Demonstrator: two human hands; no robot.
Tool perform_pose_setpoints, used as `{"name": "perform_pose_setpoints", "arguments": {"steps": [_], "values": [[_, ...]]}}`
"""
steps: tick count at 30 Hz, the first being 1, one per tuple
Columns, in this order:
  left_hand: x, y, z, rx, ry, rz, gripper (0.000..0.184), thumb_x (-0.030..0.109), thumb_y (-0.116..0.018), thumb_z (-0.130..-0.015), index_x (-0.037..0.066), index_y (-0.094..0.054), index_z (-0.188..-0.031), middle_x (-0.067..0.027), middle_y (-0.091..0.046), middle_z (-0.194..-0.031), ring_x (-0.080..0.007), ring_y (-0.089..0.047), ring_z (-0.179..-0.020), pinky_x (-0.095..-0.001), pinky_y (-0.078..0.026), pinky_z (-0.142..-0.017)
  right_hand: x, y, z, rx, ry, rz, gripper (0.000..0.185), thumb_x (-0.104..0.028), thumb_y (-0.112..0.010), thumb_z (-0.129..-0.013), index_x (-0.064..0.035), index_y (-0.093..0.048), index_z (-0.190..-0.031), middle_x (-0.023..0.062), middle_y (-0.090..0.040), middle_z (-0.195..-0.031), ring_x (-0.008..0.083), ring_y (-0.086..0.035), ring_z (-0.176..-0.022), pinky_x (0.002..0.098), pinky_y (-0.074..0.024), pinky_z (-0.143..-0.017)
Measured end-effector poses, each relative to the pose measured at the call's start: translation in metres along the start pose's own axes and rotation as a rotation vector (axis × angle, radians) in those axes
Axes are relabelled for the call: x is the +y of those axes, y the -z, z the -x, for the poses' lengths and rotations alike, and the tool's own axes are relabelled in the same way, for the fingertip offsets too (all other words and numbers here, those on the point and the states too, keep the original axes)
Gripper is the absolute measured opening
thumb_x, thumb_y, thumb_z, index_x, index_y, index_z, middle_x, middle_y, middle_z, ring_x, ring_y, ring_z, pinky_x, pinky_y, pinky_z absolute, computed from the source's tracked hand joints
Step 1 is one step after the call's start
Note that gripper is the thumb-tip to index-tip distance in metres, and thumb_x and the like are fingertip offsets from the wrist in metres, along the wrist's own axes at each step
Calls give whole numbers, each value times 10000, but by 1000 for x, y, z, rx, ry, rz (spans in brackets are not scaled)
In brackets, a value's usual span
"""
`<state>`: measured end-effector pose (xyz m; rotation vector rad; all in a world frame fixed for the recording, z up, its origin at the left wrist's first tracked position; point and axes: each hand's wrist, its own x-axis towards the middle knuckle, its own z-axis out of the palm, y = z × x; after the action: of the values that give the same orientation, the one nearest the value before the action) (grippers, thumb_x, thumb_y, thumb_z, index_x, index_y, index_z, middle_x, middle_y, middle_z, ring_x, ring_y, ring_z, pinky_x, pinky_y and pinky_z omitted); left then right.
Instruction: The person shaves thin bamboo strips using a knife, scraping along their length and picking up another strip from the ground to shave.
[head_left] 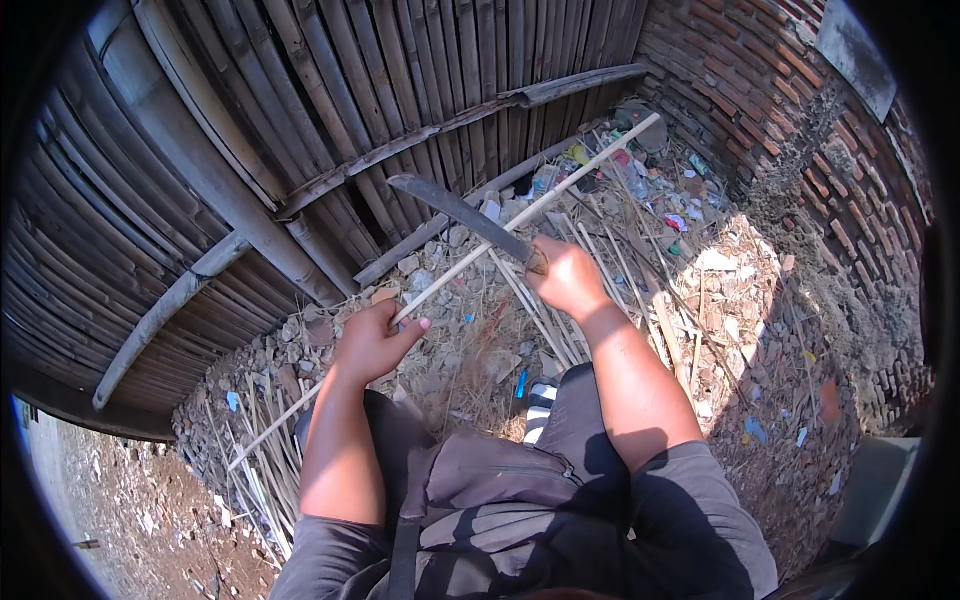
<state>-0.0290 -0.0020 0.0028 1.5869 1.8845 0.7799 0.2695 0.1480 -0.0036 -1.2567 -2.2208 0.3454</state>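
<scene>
A long pale bamboo strip point(570, 182) runs diagonally from the lower left to the upper right. My left hand point(374, 342) is closed around it near its middle, the thumb pointing right. In my right hand point(566, 277) is the handle of a machete, gripped by closed fingers. The machete's dark curved blade point(450, 207) points up and left and crosses the strip, its tip beyond it. Whether blade and strip touch cannot be told.
A bamboo slat wall point(330, 100) rises ahead and left, a brick wall point(740, 80) to the right. Rubble and litter point(690, 215) cover the ground. Thin bamboo strips lie in piles left point(262, 470) and right point(535, 310) of my legs. A small bag point(490, 475) rests on my lap.
</scene>
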Motion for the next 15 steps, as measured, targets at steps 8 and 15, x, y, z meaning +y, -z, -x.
{"name": "perform_pose_setpoints", "arguments": {"steps": [8,15], "values": [[-13,0,0,-72,20,219,438,431,-814,-918,8,-709,-965,1,-616,-729,-94,-537,-686,-312,-463,-629,-18,-6,2,-33,50,14,369,-210,-773,-773,-105,-671,-1111,185,-739,-998,424,-706,-952,521,-571,-832],[-11,1,-3,-39,30,165,426,425,-813,-916,15,-708,-965,-15,-643,-739,-108,-570,-696,-316,-485,-657,9,-12,-3,24,-12,-29,382,-245,-801,-786,-77,-679,-1107,208,-727,-1000,439,-694,-975,527,-567,-840]]}}
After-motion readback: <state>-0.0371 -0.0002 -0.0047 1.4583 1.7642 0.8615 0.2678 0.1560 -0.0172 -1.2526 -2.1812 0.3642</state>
